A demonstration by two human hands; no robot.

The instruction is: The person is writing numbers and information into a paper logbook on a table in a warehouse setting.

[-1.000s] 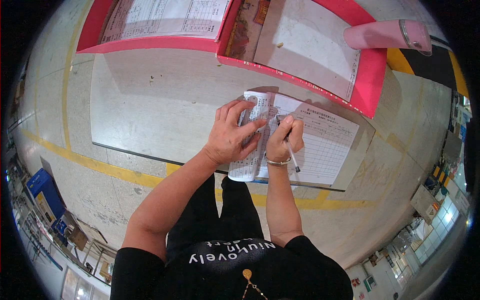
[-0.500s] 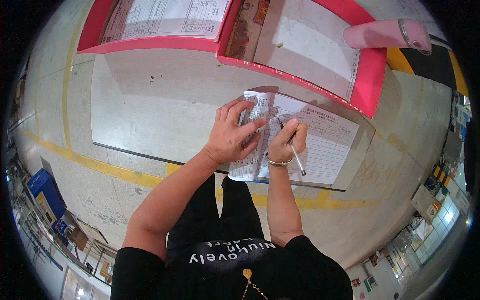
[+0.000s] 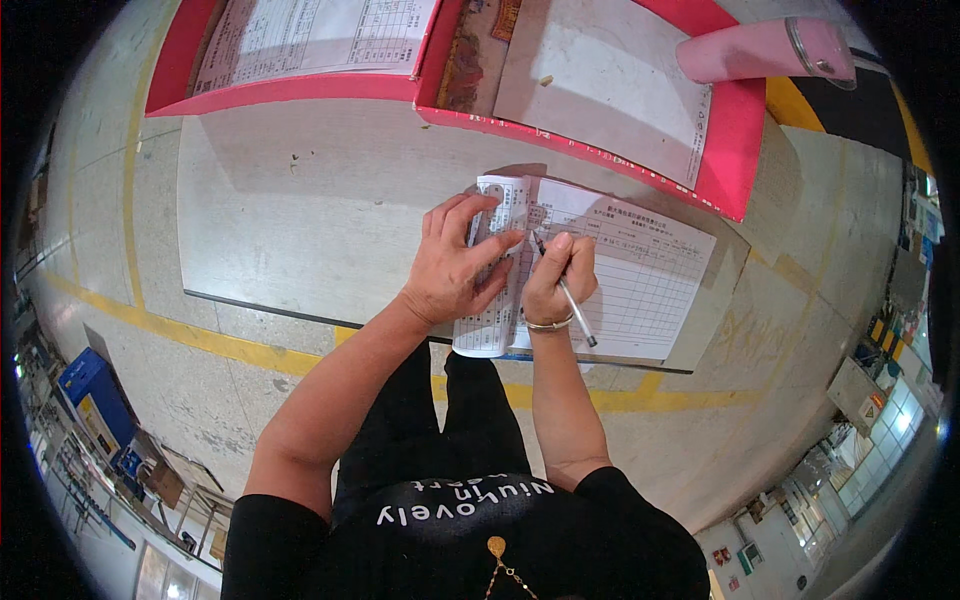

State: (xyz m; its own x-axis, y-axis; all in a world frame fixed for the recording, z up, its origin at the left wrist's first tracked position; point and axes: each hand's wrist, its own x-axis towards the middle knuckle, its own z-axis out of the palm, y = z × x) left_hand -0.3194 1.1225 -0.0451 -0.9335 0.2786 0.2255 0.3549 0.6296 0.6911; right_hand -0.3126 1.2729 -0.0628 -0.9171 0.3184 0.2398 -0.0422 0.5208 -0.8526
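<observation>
head view | left fisheye of a head-worn pair | looks steeply down | near, above tabletop (image 3: pixel 300 220)

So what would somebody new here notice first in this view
Probably the bright red tray walls across the top, with a pink bottle at the upper right. Next, in the middle, the right hand holding a pen over a form, and the left hand spread on the folded pages beside it.

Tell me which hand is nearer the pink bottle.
Right. In the picture, the right hand, with a pen, is below-left of the bottle; the left hand is farther left.
</observation>
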